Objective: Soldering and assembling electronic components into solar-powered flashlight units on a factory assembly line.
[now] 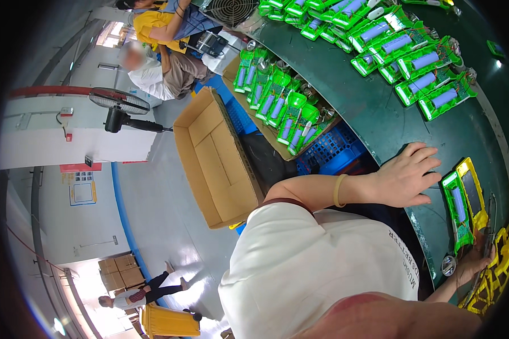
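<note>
While left hand point(408, 178) spreads wide over desk point(379, 121), nothing visible in grasp, right hand point(474, 265) sits near open green casing point(462, 230) by desk's wearer-side edge; its grip can't be told. Casing probably light, stiff, smooth; open face likely fragile. Best held by long sides, clear of purple cell point(458, 203).

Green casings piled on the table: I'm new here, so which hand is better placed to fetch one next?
Likely the left hand: it looks empty and is nearer the green casings; the right hand is farther, by the yellow-edged panel.
</note>
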### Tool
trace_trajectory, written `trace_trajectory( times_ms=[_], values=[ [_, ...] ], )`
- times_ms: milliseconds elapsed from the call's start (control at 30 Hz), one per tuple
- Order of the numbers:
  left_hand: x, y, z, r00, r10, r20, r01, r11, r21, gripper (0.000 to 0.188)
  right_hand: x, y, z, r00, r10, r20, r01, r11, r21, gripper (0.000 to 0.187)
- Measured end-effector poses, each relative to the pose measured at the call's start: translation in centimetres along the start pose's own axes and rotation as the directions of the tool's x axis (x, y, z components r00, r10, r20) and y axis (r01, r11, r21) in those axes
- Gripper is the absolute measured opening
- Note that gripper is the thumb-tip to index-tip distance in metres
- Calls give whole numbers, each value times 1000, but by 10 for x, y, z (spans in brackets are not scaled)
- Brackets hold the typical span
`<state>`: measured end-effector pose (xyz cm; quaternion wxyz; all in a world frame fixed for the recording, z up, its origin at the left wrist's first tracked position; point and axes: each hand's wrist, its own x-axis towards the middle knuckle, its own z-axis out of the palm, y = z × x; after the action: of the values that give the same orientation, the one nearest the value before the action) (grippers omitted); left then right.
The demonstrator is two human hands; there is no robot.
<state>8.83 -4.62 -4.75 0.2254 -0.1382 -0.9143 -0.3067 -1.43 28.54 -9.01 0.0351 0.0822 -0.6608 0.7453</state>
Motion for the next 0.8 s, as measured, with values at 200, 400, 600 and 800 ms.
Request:
trace_trajectory(
  times_ms=[200, 400, 600, 800],
  values=[
    [-2, -1, 0, 1000, -4, 1, 4, 1000, 3, 45, 1, 1, -2, 1000, -15, 24, 16, 999, -47, 57],
    [-2, 0, 0, 1000, -5, 4, 5, 1000, 13, 45, 2, 1, -10, 996, 13, 88, -10, 999, -38, 58],
    [-2, 0, -1, 1000, -13, 17, 13, 1000, 11, 50, 0, 2, -7, 999, 43, -5, -44, 998, -36, 59],
    [1, -6, 2, 992, -119, -37, 116, 991, -67, 69, 1, 3, -5, 999, 25, 23, -25, 1000, 1, 57]
  ],
)
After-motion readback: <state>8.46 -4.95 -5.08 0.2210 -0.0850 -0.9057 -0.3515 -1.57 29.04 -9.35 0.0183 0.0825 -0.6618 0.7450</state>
